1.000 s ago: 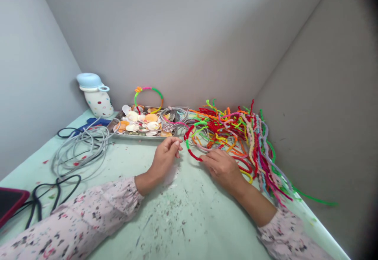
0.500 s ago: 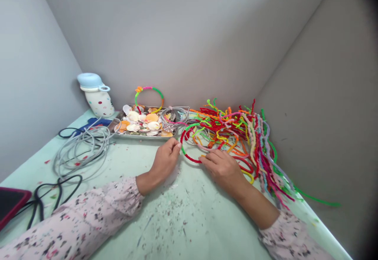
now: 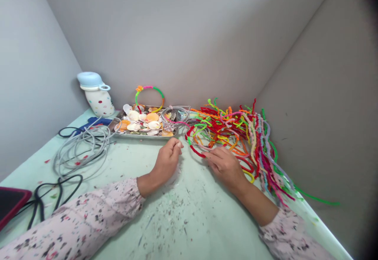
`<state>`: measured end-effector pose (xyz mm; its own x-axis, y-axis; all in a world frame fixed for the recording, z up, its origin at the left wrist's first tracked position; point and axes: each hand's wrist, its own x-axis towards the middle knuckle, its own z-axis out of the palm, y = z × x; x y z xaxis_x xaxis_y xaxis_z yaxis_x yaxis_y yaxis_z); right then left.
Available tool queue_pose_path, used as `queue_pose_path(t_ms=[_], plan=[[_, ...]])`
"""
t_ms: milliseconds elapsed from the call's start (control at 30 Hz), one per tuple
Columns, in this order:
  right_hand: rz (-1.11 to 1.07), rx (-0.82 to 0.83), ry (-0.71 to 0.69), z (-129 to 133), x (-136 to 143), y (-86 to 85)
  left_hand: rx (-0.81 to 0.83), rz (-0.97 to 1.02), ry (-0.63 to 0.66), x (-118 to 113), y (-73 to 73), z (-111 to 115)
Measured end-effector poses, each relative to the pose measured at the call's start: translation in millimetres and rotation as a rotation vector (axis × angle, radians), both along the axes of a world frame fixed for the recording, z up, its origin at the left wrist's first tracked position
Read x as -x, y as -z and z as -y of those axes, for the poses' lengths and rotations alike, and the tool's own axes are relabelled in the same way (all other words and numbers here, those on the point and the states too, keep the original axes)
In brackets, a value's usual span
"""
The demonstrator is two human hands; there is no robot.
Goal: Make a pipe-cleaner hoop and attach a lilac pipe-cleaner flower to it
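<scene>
My right hand [image 3: 226, 167] pinches the lower edge of a ring wound with red and green pipe cleaner [image 3: 196, 151]. The ring is held upright a little above the table, tilted, with the tangle of pipe cleaners behind it. To its left is my left hand [image 3: 167, 159], apart from the ring, its fingers curled and thumb pressed against them. Whatever may be inside those fingers is hidden. Just beyond the left hand stands a metal tray [image 3: 141, 136] of seashells [image 3: 152, 117]. A finished-looking multicoloured ring [image 3: 158, 91] with an orange flower leans upright at the tray.
A heap of colourful pipe cleaners [image 3: 233, 124] spreads along the right side. Coiled grey wire [image 3: 177, 114] overlaps the tray. At left are a grey cable coil [image 3: 71, 153], a blue tool [image 3: 96, 121], a bottle with blue lid [image 3: 99, 100] and a red-edged device [image 3: 17, 201].
The ring has come away from my left hand and shifted right and turned with my right hand. My left hand stays almost in place, fingers still closed.
</scene>
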<state>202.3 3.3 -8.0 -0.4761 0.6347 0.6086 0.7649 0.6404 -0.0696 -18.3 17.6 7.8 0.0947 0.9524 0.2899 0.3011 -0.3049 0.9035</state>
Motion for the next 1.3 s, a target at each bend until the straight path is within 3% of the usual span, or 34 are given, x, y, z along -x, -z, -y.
queue_pose_path(t_ms=[200,300,633,867,1000,1133,1233,1300], plan=[[-0.073,0.023,-0.004,1.2,-0.3,-0.6,0.130,0.028,0.325,-12.1,2.5,15.0],[-0.083,0.027,-0.009,4.4,2.8,-0.6,0.219,0.062,0.398,-17.5,2.8,20.6],[-0.115,0.022,-0.093,13.3,17.4,-7.8,0.300,0.178,0.341,-17.4,-2.6,19.6],[-0.391,-0.025,0.049,11.6,8.4,-14.2,0.289,0.225,0.303,-12.3,-2.6,22.8],[-0.571,-0.149,0.169,13.3,-1.3,-32.3,0.209,0.142,0.280,-8.8,-3.3,26.4],[-0.781,-0.221,0.341,16.9,-10.5,-62.6,0.182,0.121,0.215,-6.8,-6.7,21.9],[-0.924,-0.334,0.381,18.5,-19.9,-83.9,0.130,0.131,0.103,-5.2,-8.4,12.7],[-1.024,-0.308,0.385,18.0,-26.4,-92.7,0.118,0.129,0.060,-4.4,-8.2,6.5]])
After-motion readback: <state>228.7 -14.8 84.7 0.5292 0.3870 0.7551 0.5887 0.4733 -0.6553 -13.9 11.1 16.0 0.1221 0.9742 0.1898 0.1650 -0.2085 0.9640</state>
